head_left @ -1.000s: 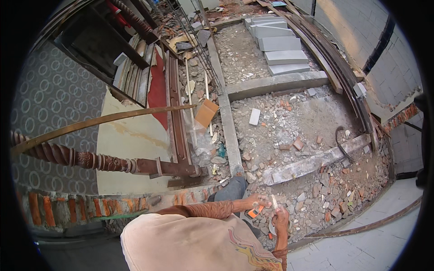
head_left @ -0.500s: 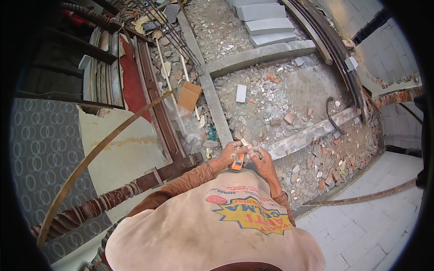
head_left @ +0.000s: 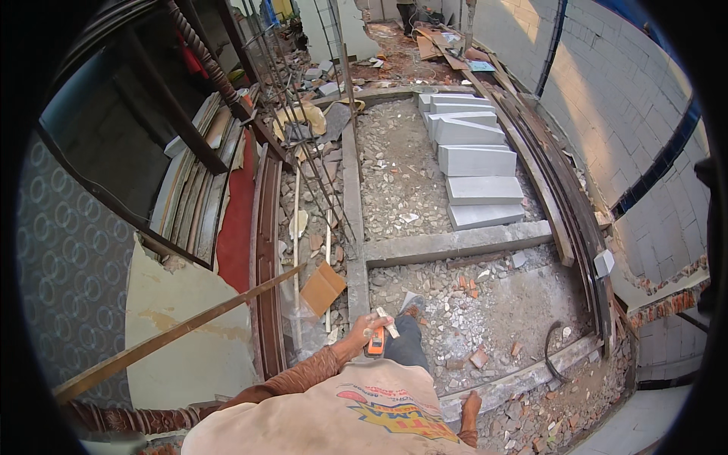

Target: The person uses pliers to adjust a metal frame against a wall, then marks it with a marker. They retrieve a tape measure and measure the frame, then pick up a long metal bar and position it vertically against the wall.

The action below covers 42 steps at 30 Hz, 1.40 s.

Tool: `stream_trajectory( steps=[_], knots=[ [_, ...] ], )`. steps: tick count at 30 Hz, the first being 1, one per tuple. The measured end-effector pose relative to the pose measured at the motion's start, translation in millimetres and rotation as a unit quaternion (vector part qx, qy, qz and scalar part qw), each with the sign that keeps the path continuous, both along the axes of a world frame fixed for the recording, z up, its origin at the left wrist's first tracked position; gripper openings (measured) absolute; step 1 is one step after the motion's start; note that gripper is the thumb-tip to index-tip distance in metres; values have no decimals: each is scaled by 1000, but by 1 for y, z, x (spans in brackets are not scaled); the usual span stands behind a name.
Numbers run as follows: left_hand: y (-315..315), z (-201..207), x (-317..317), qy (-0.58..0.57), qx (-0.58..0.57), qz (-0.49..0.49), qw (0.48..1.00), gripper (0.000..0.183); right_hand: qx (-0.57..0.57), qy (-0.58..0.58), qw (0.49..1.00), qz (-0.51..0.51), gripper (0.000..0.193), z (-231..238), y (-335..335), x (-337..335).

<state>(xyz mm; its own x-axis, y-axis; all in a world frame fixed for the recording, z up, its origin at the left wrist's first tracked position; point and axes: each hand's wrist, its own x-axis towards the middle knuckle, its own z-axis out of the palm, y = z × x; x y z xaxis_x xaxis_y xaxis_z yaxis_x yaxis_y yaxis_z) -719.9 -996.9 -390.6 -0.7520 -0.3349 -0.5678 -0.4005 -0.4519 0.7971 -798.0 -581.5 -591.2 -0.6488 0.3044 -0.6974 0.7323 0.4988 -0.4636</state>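
My left hand (head_left: 367, 334) is in front of my body, closed around an orange and black tape measure (head_left: 376, 343). A short, narrow whitish piece (head_left: 389, 324) also sticks out from its fingers; I cannot make out what it is. My right hand (head_left: 470, 411) hangs low at my right side, over the concrete beam, apart from the left. Its fingers are mostly hidden from above. Beneath the left hand, my leg in dark trousers (head_left: 406, 340) steps forward onto the rubble, the foot (head_left: 414, 306) partly in view.
Light grey blocks (head_left: 485, 189) stand in a row ahead, beyond a concrete cross beam (head_left: 459, 243). Long dark timbers (head_left: 557, 182) lie along the right. To the left are upright steel rods (head_left: 303, 144), a brown tile (head_left: 324, 289) and a slanting wooden strip (head_left: 182, 331).
My hands were together at the tape measure; the right has let go and dropped to my side. The view has tilted up, showing more ground ahead, and my leg has come forward.
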Motion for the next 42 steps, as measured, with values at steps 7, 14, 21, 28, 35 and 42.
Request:
stream_trajectory(
  steps=[7, 14, 21, 28, 35, 42],
  knots=[
    [-122, -50, -137, 38, 16, 76, 996, 33, -86, -45, 995, 29, 36, -203, -139, -214],
    [-205, -19, -249, 84, -41, 99, 991, 22, -247, 373, 834, 325, 32, -37, -408, -435],
    [-290, -17, -367, 120, -4, 130, 984, 32, -372, 316, 783, 387, 32, 141, -576, -461],
    [-390, -114, -469, 58, 114, 145, 981, 29, -328, 185, 847, 375, 27, 82, -631, -503],
    [-493, -207, -543, 35, 135, 38, 989, 47, -260, 181, 799, 511, 27, 88, -831, -641],
    [-608, -143, -605, 30, 98, 64, 993, 28, -440, 412, 453, 657, 45, 364, -1138, -683]
  ],
)
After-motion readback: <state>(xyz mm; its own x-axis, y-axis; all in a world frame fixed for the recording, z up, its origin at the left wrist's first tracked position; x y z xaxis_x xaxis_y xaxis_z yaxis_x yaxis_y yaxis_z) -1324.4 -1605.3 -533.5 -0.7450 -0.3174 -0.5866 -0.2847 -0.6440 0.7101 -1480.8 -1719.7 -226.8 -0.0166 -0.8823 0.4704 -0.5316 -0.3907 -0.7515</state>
